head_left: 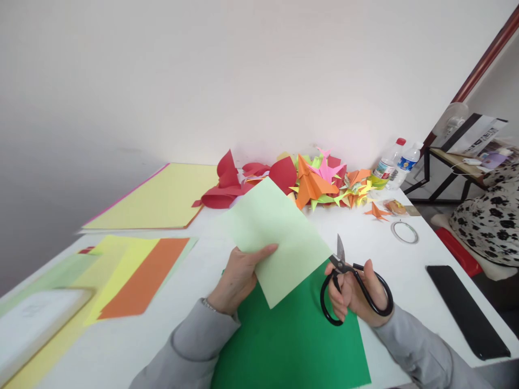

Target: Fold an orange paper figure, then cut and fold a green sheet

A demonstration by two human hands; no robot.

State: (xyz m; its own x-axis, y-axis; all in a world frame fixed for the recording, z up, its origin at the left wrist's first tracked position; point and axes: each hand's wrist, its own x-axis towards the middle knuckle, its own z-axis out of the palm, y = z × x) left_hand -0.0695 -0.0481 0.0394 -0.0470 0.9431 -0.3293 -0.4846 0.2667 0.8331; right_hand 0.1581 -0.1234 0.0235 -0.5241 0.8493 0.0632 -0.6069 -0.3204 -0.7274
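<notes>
My left hand [242,278] pinches a pale green sheet of paper [284,232] near its lower left edge, thumb on top and fingers beneath. The sheet is held tilted above the table. In my right hand [356,289] is a pair of black-handled scissors [341,266], thumb and fingers through the loops. Their blades stand apart, pointing up and away, right beside the sheet's right corner; whether the paper lies between them I cannot tell. Below both hands a large dark green sheet [295,346] lies flat.
Folded paper pieces in red [229,186], orange [312,183] and other colours pile against the wall. Coloured sheets [140,275] and a white box [36,324] lie left. Bottles [389,162], a tape roll [404,232] and a black phone-like slab [466,310] are right. A person's patterned clothing [486,216] shows beyond.
</notes>
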